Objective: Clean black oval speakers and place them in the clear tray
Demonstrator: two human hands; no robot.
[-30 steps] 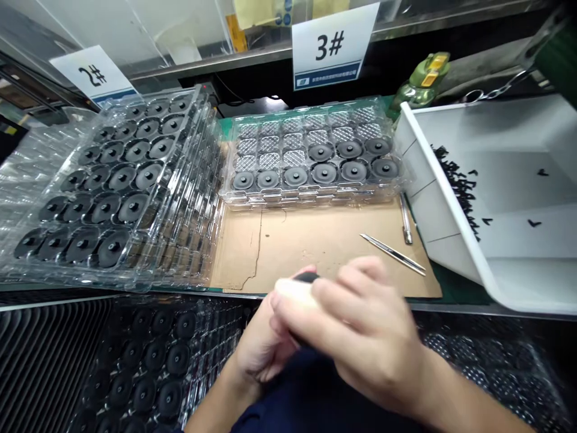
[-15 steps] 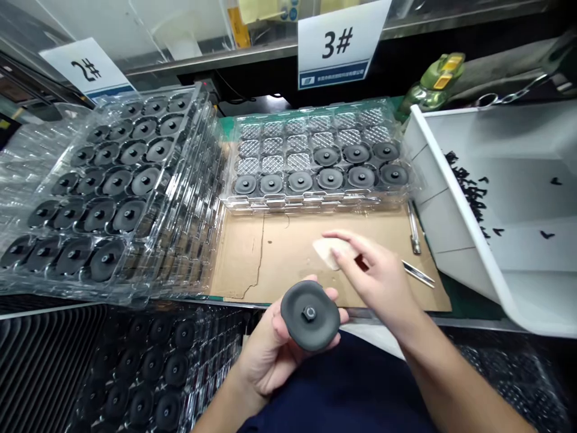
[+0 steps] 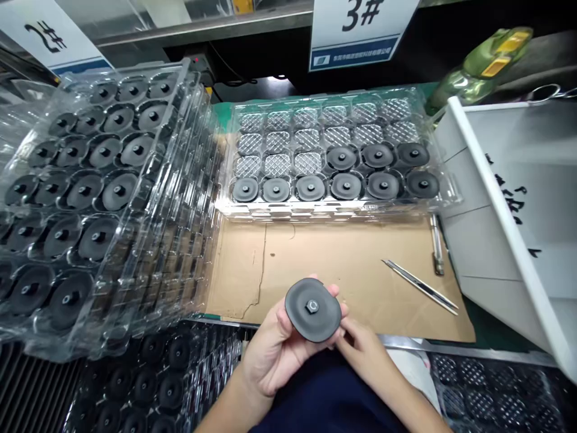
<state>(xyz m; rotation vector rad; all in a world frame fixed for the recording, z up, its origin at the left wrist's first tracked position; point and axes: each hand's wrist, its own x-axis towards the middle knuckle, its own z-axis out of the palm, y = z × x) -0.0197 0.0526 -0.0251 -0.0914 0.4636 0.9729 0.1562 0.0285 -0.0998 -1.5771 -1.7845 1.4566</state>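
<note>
Head view: a cupped left hand (image 3: pixel 274 355) has hold of a matte black round rubber disc (image 3: pixel 300 307) with a central hex boss, fingers of the right hand (image 3: pixel 367 361) touching its lower edge; a clear ribbed plastic tray (image 3: pixel 338 210) ahead holds nine such discs, fifteen diamond-mesh cells bare.

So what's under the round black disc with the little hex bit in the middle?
The person's left hand is under the black disc, cupping it, and the right hand is by its lower edge. The disc's underside can't be seen, because it faces the palm.
</note>
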